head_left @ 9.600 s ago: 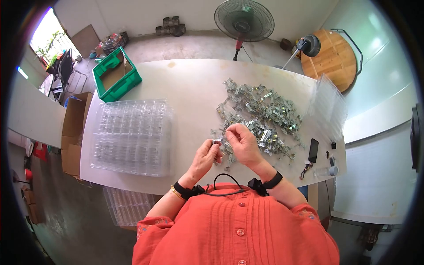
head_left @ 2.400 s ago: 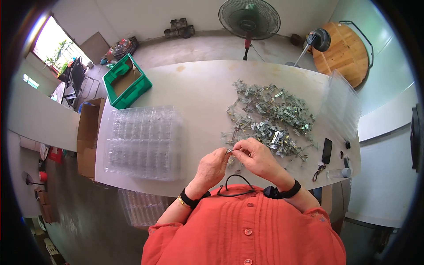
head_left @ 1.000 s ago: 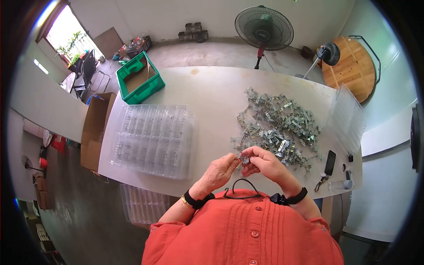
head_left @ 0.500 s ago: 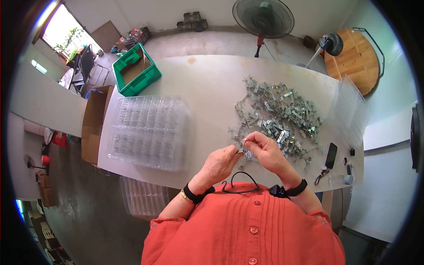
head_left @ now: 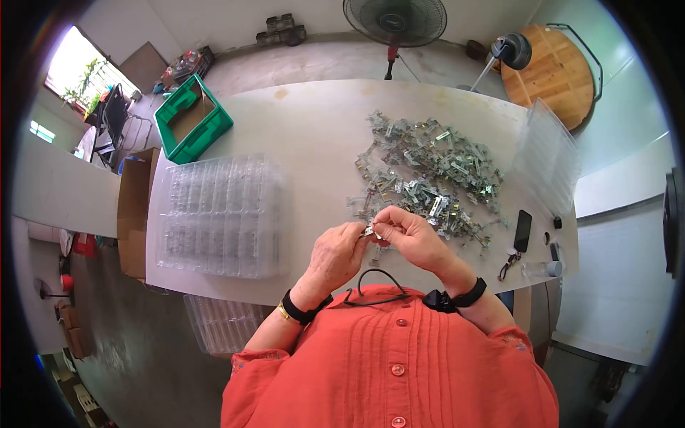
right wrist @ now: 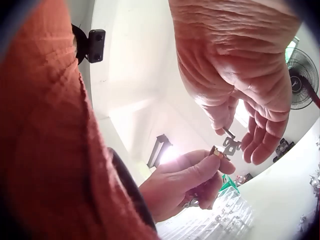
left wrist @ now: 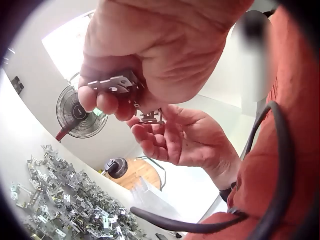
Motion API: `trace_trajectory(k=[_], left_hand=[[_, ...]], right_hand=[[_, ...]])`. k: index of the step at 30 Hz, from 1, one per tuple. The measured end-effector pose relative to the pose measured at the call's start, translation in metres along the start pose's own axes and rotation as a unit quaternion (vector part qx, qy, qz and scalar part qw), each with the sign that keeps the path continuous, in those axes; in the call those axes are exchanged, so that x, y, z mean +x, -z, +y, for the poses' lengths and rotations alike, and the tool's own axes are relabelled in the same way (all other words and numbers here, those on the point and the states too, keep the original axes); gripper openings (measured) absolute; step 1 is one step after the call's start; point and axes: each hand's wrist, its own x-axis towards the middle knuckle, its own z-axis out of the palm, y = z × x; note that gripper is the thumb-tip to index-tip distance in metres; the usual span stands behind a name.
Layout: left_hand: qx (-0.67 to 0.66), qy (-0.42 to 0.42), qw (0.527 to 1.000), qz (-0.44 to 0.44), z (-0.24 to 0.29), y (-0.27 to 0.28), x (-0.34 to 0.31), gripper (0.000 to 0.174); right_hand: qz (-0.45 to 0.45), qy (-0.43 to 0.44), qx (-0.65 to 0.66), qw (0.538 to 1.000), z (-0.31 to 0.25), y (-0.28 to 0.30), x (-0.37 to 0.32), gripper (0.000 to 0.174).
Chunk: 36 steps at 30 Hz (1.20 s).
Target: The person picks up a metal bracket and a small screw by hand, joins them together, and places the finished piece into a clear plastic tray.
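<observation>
My left hand (head_left: 335, 253) grips small metal brackets. One shiny bracket (left wrist: 117, 85) lies in its curled fingers in the left wrist view. In the right wrist view its thumb and forefinger pinch a small coppery-edged metal part (right wrist: 218, 153). Close beside it, my right hand (head_left: 414, 242) pinches a thin cut-out metal plate (right wrist: 231, 145) between thumb and fingers. The two hands' fingertips meet just in front of the chest, over the near side of the table. Beyond them spreads a heap of loose metal brackets (head_left: 435, 164).
Stacked clear plastic trays (head_left: 217, 217) stand left on the table (head_left: 314, 135), with a green crate (head_left: 193, 121) behind. More clear trays (head_left: 546, 153) lean at the right. A phone (head_left: 523, 230) and a small bottle (head_left: 544, 269) lie near the right edge. A black cable (head_left: 371, 274) loops near the chest.
The head view has swung about. Half a second ago the right fingertips stood slightly above the left ones; now they meet. Both hands keep working on small metal parts throughout.
</observation>
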Motion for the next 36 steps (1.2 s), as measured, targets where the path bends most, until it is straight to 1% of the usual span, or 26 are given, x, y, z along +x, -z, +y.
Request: trace_trajectory(k=[2,5,7,11,13,14,15,16,17,18,20,21,22,23,24,25,26,27,28,29,30,31,32,33,35,36], left_hand=[[0.006,-0.007,1.0,0.005,0.001,-0.001,-0.001,0.011],[-0.021,0.003,1.0,0.012,0.003,0.003,-0.002,0.013],[-0.111,0.078,0.99,-0.036,0.011,0.012,0.0,0.015],[-0.135,0.084,0.987,-0.041,0.007,0.029,0.003,0.018],[-0.233,0.15,0.96,-0.04,-0.002,0.032,0.0,0.026],[-0.234,0.149,0.96,-0.038,-0.007,0.034,-0.002,0.026],[-0.318,0.189,0.925,-0.09,-0.011,0.035,-0.005,0.031],[-0.398,0.226,0.878,-0.14,-0.014,0.037,-0.006,0.035],[-0.408,0.248,0.861,-0.177,-0.009,0.042,-0.004,0.038],[-0.407,0.247,0.862,-0.175,-0.009,0.043,-0.005,0.038],[-0.46,0.27,0.83,-0.164,-0.008,0.044,-0.007,0.037],[-0.459,0.267,0.831,-0.164,-0.009,0.042,-0.008,0.037],[-0.46,0.264,0.835,-0.146,-0.011,0.041,-0.01,0.035],[-0.46,0.261,0.839,-0.128,-0.013,0.039,-0.011,0.033],[-0.46,0.26,0.84,-0.127,-0.013,0.039,-0.012,0.033],[-0.45,0.262,0.848,-0.102,-0.013,0.039,-0.013,0.031],[-0.44,0.264,0.855,-0.076,-0.013,0.039,-0.014,0.029],[-0.439,0.262,0.856,-0.075,-0.012,0.04,-0.013,0.029],[-0.405,0.265,0.874,-0.046,-0.01,0.04,-0.013,0.028],[-0.37,0.267,0.89,-0.017,-0.009,0.04,-0.013,0.026],[-0.371,0.264,0.89,-0.017,-0.009,0.038,-0.013,0.026],[-0.355,0.25,0.901,0.011,-0.01,0.034,-0.014,0.025],[-0.339,0.237,0.91,0.038,-0.01,0.032,-0.015,0.024],[-0.339,0.235,0.91,0.039,-0.01,0.03,-0.015,0.024],[-0.302,0.209,0.928,0.062,-0.009,0.028,-0.016,0.023],[-0.303,0.208,0.928,0.06,-0.01,0.028,-0.016,0.023]], right_hand=[[-0.008,-0.007,0.016,1.0,-0.001,-0.001,0.0,0.009],[-0.001,-0.023,0.006,1.0,-0.006,-0.001,0.001,0.011],[-0.001,0.0,0.014,1.0,-0.005,0.001,0.001,0.012],[0.0,0.031,0.026,0.999,-0.011,0.002,-0.002,0.01],[-0.013,0.076,0.039,0.996,-0.013,0.004,-0.003,0.008],[-0.014,0.077,0.037,0.996,-0.015,0.005,-0.003,0.008],[-0.006,0.079,0.034,0.996,-0.016,0.005,-0.003,0.008],[0.0,0.081,0.031,0.996,-0.017,0.005,-0.002,0.008],[-0.001,0.083,0.03,0.996,-0.018,0.005,-0.002,0.008],[-0.009,0.082,0.018,0.996,-0.02,0.004,-0.002,0.008],[-0.016,0.084,0.005,0.996,-0.02,0.001,-0.001,0.009],[0.017,0.107,0.001,0.994,-0.015,-0.001,0.002,0.009],[0.05,0.131,-0.003,0.99,-0.013,-0.003,0.004,0.009],[0.05,0.133,-0.004,0.99,-0.014,-0.002,0.003,0.009],[0.079,0.148,-0.075,0.983,-0.016,0.0,0.002,0.01],[0.107,0.162,-0.146,0.97,-0.018,0.001,0.002,0.012],[0.107,0.164,-0.148,0.969,-0.022,-0.002,0.0,0.012],[0.1,0.142,-0.166,0.971,-0.028,-0.006,-0.004,0.013],[0.092,0.12,-0.185,0.971,-0.031,-0.009,-0.007,0.014],[0.093,0.121,-0.186,0.971,-0.03,-0.014,-0.008,0.014],[0.099,0.126,-0.22,0.962,-0.03,-0.02,-0.008,0.014],[0.105,0.13,-0.254,0.953,-0.03,-0.025,-0.008,0.014],[0.105,0.132,-0.255,0.952,-0.029,-0.03,-0.007,0.014],[0.116,0.143,-0.244,0.952,-0.026,-0.034,-0.006,0.014],[0.128,0.155,-0.233,0.952,-0.028,-0.039,-0.005,0.013],[0.112,0.134,-0.254,0.951,-0.032,-0.041,-0.005,0.012]])
